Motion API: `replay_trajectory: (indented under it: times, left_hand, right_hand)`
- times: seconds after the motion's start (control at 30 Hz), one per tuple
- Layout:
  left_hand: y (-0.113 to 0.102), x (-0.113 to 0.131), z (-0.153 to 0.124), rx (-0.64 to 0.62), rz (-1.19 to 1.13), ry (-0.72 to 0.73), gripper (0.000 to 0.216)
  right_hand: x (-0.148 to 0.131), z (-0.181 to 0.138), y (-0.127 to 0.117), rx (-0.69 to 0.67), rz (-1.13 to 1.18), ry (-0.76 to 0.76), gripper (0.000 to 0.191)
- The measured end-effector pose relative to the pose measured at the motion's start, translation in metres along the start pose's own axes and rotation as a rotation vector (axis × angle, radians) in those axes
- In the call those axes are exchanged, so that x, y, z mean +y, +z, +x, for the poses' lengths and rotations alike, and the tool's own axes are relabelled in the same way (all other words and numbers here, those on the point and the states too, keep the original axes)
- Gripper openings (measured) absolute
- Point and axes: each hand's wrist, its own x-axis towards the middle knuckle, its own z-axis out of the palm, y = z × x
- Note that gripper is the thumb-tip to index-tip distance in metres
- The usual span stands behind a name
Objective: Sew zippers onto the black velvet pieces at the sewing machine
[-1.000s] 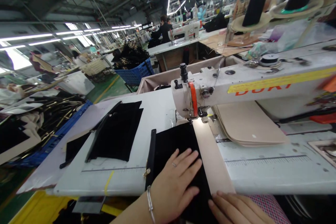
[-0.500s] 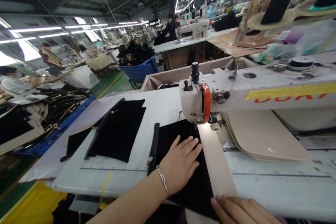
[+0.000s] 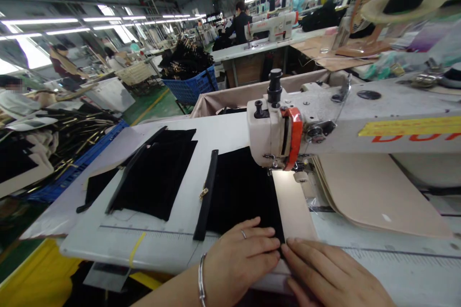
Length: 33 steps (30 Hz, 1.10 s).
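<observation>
A black fabric panel (image 3: 237,187) lies under the sewing machine's head (image 3: 270,134), its right edge over a beige strip (image 3: 293,201). Along the panel's left side runs a black zipper (image 3: 208,206) with a gold-coloured pull (image 3: 204,193). My left hand (image 3: 245,256), with a ring and a bracelet, rests flat on the panel's near end, fingers stretched out. Beside it, my right hand (image 3: 324,268) lies with extended fingers over the near end of the beige strip, its fingertips at the panel's edge. The two hands' fingertips almost meet. The needle area is partly hidden by the machine's head.
More black zippered panels (image 3: 153,177) lie on the left of the white table (image 3: 230,132). A stack of beige pieces (image 3: 374,192) sits under the machine arm. Blue crates (image 3: 189,91) filled with black pieces stand beyond. Other people work farther back.
The panel and strip have advanced away from me, under the machine. My left hand has slid back to the panel's near end, closer to my right hand. The view has shifted slightly.
</observation>
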Motion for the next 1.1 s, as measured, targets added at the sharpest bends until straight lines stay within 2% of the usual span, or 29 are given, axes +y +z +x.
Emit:
replay_trajectory:
  times: [0.27, 0.53, 0.9, 1.1]
  left_hand:
    - [-0.002, -0.017, 0.017, 0.029, 0.079, -0.013, 0.025]
    - [-0.005, -0.039, 0.033, -0.021, 0.164, -0.03, 0.022]
    - [-0.009, -0.073, 0.06, -0.044, 0.204, -0.027, 0.018]
    - [-0.008, -0.09, 0.073, -0.059, 0.179, -0.088, 0.013]
  right_hand:
    - [0.008, 0.021, 0.001, 0.039, 0.047, 0.068, 0.032]
    - [0.021, 0.028, 0.014, -0.123, 0.044, 0.132, 0.04]
    - [0.041, 0.059, 0.02, -0.158, 0.093, 0.188, 0.038]
    - [0.052, 0.068, 0.028, -0.165, 0.03, 0.181, 0.041]
